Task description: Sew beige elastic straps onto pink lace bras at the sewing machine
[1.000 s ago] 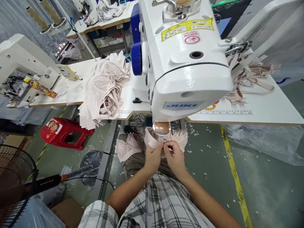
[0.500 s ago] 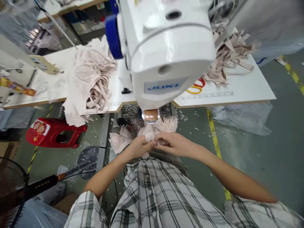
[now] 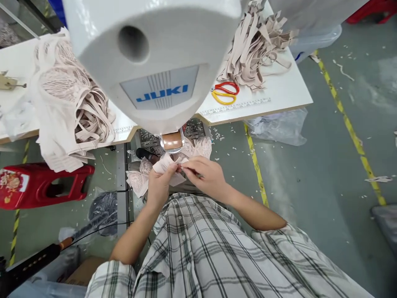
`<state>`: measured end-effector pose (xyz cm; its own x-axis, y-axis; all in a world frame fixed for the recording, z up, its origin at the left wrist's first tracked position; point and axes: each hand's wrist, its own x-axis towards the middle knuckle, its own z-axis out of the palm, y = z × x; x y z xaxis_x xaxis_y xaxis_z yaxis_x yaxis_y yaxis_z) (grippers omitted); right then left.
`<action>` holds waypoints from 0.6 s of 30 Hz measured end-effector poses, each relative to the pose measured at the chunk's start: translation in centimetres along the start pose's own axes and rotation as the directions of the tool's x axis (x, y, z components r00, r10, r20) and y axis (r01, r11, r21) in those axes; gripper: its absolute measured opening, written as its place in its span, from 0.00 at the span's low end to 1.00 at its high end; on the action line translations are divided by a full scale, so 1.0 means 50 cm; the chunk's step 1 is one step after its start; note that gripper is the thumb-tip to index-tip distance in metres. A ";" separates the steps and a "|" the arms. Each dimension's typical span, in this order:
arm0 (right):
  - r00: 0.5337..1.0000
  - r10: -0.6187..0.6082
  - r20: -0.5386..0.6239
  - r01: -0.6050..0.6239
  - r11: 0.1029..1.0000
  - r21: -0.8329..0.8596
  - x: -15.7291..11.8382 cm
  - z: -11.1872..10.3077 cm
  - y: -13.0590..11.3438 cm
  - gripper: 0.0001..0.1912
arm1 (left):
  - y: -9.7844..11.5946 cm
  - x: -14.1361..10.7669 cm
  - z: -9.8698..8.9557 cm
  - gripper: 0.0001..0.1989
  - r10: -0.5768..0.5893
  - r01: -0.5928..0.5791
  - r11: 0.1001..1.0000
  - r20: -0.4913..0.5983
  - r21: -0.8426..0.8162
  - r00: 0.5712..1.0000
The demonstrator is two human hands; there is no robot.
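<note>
In front of my lap, a pale pink lace bra (image 3: 138, 177) hangs below the head of a white sewing machine (image 3: 164, 49), its cups spread to both sides. My left hand (image 3: 159, 185) is closed, pinching a light fabric edge of the bra between thumb and fingers. Right beside it, my right hand (image 3: 207, 177) pinches the same edge, fingertips almost touching the left thumb. Whether a small separate piece lies between the fingertips, I cannot make out. Both hands are just below the machine's sewing end, near a copper-coloured part (image 3: 172, 141).
Left on the white table (image 3: 291, 93) lies a heap of pale lace bras (image 3: 62, 91). To the right are a bundle of beige straps (image 3: 248, 54) and red-and-yellow-handled scissors (image 3: 225, 92). A red stool (image 3: 37, 186) stands at left; fabric scraps litter the floor.
The view has moved closer and rightward, so the machine head looks larger. My left hand has turned more upright, and a flatter stretch of bra fabric shows above the fingers. Both hands still pinch it.
</note>
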<state>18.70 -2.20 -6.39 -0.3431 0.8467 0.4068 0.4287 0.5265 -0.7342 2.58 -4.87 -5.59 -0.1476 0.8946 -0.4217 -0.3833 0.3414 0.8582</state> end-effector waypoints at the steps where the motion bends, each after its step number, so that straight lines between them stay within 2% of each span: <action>1: 1.000 0.009 -0.005 -0.009 1.000 0.009 0.001 0.008 -0.003 0.07 | -0.003 -0.001 0.004 0.13 0.008 -0.008 1.000 -0.018 -0.018 1.000; 5: 0.997 0.067 -0.024 -0.067 0.997 0.028 0.004 0.025 -0.002 0.07 | -0.003 -0.006 0.011 0.14 0.048 -0.047 0.998 -0.040 0.030 0.998; 8: 0.994 0.108 -0.022 -0.107 0.993 0.047 0.005 0.024 0.005 0.06 | 0.002 -0.013 0.011 0.14 0.103 -0.100 0.974 -0.005 0.205 0.995; 10: 0.990 0.140 0.009 -0.140 0.988 0.061 0.008 0.016 0.010 0.06 | 0.005 -0.016 0.010 0.13 0.154 -0.147 0.926 0.005 0.347 0.988; 14: 0.973 0.157 0.168 -0.174 0.981 0.090 0.016 -0.019 0.017 0.04 | 0.004 -0.023 0.004 0.10 0.270 -0.274 0.798 0.088 0.537 0.959; 18: 0.927 0.161 0.340 -0.201 0.976 0.086 0.023 -0.055 0.014 0.05 | -0.004 -0.029 -0.004 0.10 0.341 -0.416 0.727 0.239 0.546 0.909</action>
<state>20.94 -0.66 -4.95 -0.5327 0.8431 0.0741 0.4156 0.3368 -0.8449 2.68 -6.31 -5.24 -0.0469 0.9987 -0.0207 0.2805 0.0330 0.9593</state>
